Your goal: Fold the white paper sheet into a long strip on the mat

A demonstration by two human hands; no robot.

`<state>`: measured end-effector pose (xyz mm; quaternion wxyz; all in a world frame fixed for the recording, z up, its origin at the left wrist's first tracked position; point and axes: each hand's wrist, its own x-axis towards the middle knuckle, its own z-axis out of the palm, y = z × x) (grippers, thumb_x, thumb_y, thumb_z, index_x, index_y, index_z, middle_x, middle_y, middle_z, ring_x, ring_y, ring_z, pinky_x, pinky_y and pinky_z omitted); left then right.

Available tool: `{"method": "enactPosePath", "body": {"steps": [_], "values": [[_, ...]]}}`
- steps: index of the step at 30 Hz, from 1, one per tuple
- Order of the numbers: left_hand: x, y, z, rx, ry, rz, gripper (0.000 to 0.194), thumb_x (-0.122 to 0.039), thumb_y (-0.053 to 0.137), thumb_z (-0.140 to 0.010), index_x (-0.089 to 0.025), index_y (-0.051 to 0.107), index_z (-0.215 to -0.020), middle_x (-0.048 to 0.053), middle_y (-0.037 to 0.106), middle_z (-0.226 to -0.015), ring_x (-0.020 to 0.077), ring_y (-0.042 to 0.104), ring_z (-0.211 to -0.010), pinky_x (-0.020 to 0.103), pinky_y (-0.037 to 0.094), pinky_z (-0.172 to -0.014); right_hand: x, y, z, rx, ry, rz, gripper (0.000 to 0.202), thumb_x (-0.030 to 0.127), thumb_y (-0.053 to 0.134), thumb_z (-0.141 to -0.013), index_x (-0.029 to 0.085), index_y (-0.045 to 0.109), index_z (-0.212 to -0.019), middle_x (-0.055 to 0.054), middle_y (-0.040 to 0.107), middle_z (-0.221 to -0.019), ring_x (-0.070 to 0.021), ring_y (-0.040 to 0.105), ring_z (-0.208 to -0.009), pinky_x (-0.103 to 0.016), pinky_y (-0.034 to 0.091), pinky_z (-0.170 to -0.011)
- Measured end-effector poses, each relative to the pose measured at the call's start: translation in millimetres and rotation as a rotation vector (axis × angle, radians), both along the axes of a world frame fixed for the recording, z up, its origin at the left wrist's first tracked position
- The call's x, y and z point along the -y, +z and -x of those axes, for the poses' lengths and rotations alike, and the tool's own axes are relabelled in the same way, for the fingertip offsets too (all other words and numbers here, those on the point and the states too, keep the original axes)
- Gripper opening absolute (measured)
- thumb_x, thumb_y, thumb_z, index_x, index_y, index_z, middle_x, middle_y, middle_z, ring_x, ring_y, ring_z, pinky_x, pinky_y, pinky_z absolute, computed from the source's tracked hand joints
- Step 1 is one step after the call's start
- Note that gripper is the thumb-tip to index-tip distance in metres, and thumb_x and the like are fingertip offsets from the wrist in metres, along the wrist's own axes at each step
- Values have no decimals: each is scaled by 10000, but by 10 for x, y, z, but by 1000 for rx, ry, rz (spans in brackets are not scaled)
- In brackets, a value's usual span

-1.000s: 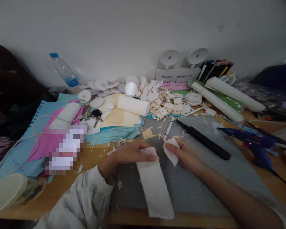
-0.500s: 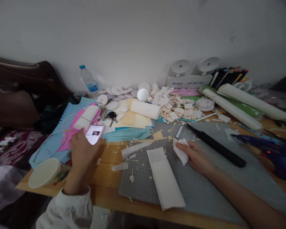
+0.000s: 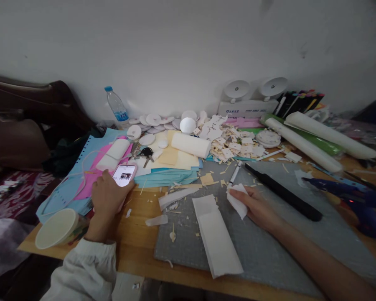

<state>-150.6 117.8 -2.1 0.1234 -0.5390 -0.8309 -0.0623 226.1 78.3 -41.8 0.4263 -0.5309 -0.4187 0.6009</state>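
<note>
My left hand (image 3: 108, 194) is over the lower part of a pink-edged phone (image 3: 123, 175), thumb at its right edge and fingers at its left. The phone's lit screen shows a timer and a small picture. In my right hand (image 3: 252, 200) a small folded piece of white paper (image 3: 238, 200) is pinched between thumb and fingers. Just beyond it a white pen (image 3: 235, 173) lies on the grey cutting mat (image 3: 257, 251). A longer folded white paper strip (image 3: 217, 238) lies nearer the front edge.
Keys (image 3: 147, 152), white rolls (image 3: 191, 144) and blue paper (image 3: 169, 177) lie at the back. Small cut pieces are heaped (image 3: 235, 144) beside them. At right are a black stick-shaped tool (image 3: 283, 192) and a blue glue gun (image 3: 341, 190). A tub (image 3: 58, 228) stands front left, a bottle (image 3: 116, 106) behind.
My left hand has settled closer round the phone, its thumb now at the right edge. My right hand keeps its hold on the paper. The view has shifted slightly.
</note>
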Motion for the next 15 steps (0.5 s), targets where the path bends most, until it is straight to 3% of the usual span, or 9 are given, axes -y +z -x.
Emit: {"method": "enactPosePath", "body": {"steps": [8, 15], "values": [[6, 73, -73, 100, 47, -5, 937, -647, 532, -647, 10, 382, -1298, 279, 597, -1121, 432, 573, -1003, 451, 469, -740, 12, -22, -10, 6, 3, 17, 400, 547, 723, -635, 172, 586, -614, 19, 528, -545, -92, 426, -477, -228, 288, -432], [3, 53, -80, 112, 59, 7, 875, -657, 534, -651, -22, 405, -1238, 266, 606, -1088, 435, 591, -971, 442, 474, -695, 1, -38, -17, 13, 3, 16, 375, 530, 722, -644, 179, 594, -614, 20, 529, -546, -98, 425, -477, -234, 293, -426]]}}
